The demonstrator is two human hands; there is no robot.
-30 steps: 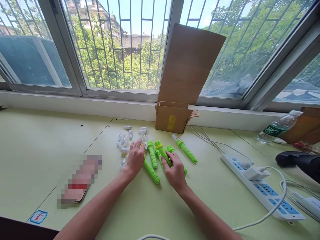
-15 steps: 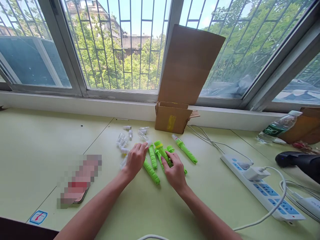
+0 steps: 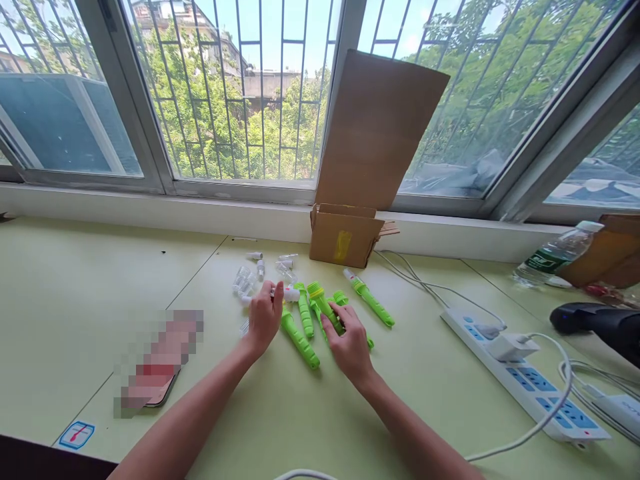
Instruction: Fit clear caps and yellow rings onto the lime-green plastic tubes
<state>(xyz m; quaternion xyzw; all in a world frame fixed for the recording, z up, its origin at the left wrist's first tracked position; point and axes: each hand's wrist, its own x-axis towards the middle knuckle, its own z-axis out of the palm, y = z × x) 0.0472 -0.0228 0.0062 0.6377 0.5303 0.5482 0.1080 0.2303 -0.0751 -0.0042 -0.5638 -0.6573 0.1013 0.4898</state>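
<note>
- Head view: pinching a small white-ended piece (image 3: 291,294) in the left grip (image 3: 264,317), jutting out rightward, just beside the loose green tubes (image 3: 305,315) on the table (image 3: 320,420).
- Grasping a green tube (image 3: 323,305) low down in the right grip (image 3: 350,341) (threaded mouth exposed, facing away from the wrist).
- Past the left grip, scattered clear pieces (image 3: 243,279).
- Past the right grip, a capped green tube (image 3: 370,299).

On the table (image 3: 290,427), tubes (image 3: 303,345) lie between my left hand (image 3: 264,320) and right hand (image 3: 349,343); another lies apart, beyond the right. Caps (image 3: 244,280) sit behind my left hand. Farther back, a box (image 3: 344,239) stands by the sill (image 3: 225,211). A phone (image 3: 163,373) lies left, a power strip (image 3: 513,377) right, a bottle (image 3: 557,257) behind it.
</note>
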